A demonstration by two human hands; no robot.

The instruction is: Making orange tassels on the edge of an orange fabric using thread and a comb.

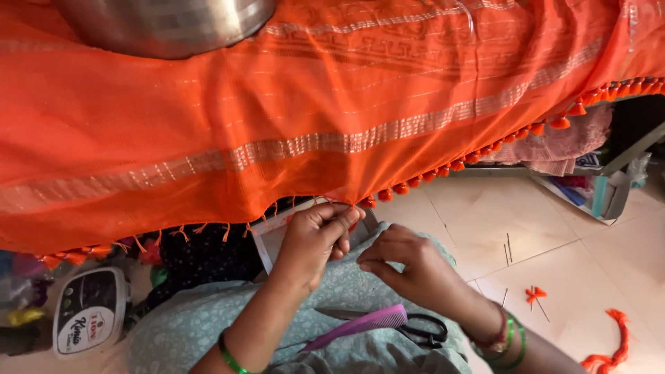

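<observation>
An orange cloth (291,104) with silver woven stripes hangs across the view, its lower edge trimmed with small orange tassels (478,154). My left hand (315,239) pinches the cloth's fringe edge between thumb and fingers, just left of the finished tassels. My right hand (409,266), bangles on its wrist, sits just below and to the right with fingertips pinched together, apparently on a thin thread that is too fine to see. A purple comb (357,327) and black-handled scissors (419,329) lie on my lap.
A steel vessel (163,24) rests on the cloth at top left. A white and black device (90,312) lies at lower left. Loose orange tassel bits (535,294), an orange strand (613,343) and needles lie on the tiled floor at right. Folded fabrics (561,142) sit behind.
</observation>
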